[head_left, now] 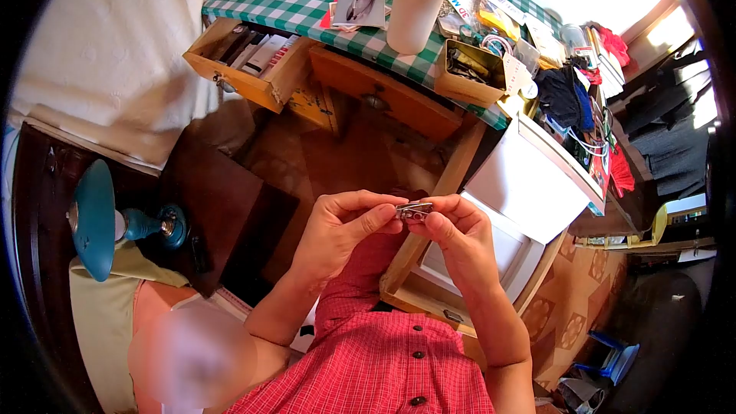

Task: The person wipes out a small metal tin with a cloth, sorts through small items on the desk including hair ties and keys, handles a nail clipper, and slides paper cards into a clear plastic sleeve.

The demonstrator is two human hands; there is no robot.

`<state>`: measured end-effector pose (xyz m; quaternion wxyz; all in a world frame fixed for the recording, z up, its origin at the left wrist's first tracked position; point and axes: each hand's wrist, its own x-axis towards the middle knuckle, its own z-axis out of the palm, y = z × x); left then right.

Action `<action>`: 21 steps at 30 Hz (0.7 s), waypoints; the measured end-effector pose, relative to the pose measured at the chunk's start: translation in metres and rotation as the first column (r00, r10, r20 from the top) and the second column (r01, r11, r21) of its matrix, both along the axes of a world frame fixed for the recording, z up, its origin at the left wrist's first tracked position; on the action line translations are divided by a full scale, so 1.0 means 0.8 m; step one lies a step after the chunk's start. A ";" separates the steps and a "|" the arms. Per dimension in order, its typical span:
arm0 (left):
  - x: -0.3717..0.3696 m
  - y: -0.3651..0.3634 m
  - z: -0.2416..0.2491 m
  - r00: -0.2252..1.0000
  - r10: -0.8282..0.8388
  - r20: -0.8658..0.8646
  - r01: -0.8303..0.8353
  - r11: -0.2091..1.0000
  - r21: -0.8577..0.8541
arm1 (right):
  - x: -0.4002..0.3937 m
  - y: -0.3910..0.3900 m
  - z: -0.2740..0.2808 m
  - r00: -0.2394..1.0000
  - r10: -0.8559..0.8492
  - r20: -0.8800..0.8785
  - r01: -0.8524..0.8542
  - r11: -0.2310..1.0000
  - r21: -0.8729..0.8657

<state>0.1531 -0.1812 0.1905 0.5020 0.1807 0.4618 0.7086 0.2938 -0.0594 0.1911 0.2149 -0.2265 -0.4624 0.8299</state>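
Observation:
Pinched between both hands, in front of the red checked shirt, is a small shiny metal object (pixel 415 211); its exact kind is too small to make out. My left hand (pixel 343 231) grips its left end between thumb and fingers. On the other end, the thumb and forefinger of my right hand (pixel 464 241) are closed. Just below and to the right of the hands, a pulled-out wooden drawer (pixel 399 270) holds white panel-like items (pixel 498 239).
A desk with a green checked cloth (pixel 307 1) bears a rolled beige sheet (pixel 418 8), glasses (pixel 362 1) and a tin box (pixel 469 86). Another drawer (pixel 264 94) stands pulled out at left. A teal lamp (pixel 96 218) is at far left, a blue stool (pixel 618 360) at lower right.

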 end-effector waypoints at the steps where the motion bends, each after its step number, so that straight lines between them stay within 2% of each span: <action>1: 0.000 0.000 0.000 1.000 0.004 -0.010 -0.004 1.000 0.003 | -0.001 -0.001 0.000 1.000 -0.001 0.007 0.001 1.000 0.001; 12: -0.009 -0.006 -0.013 0.998 0.062 -0.005 -0.062 0.998 0.000 | -0.012 -0.010 -0.007 0.999 -0.002 0.033 0.000 0.998 0.064; 21: -0.021 -0.016 -0.021 0.995 0.095 0.014 -0.094 0.993 -0.067 | -0.028 -0.011 -0.018 0.998 0.024 0.065 -0.029 0.996 0.087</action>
